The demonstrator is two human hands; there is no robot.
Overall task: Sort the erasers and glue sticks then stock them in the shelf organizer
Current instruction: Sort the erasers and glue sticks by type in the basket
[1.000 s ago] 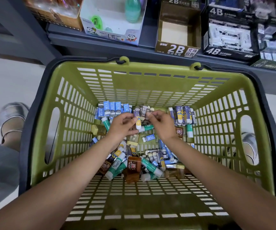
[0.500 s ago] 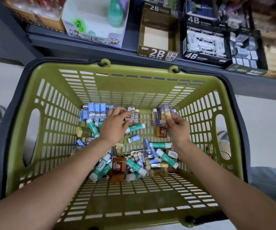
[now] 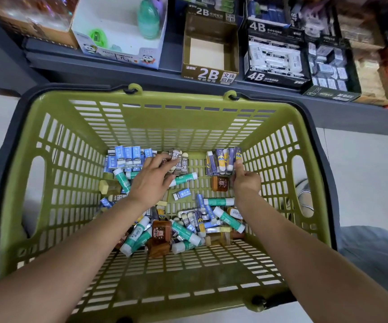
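The hands have parted: the left hand (image 3: 150, 183), fingers loose, rests on the brown erasers (image 3: 179, 160) at the basket (image 3: 169, 117)'s far wall, while the right hand (image 3: 244, 180) pinches one purple eraser (image 3: 237, 157) into its far-right row, so sorting continues.

Inside the green basket (image 3: 48, 173), the left hand (image 3: 150, 183) is resting on brown 2B erasers (image 3: 179, 159) at 12 o'clock; the right hand (image 3: 245, 183) is pinching purple erasers (image 3: 221, 160) toward 1 o'clock

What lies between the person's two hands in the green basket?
In the head view, left hand and right hand are separated by a glue stick and a brown eraser.
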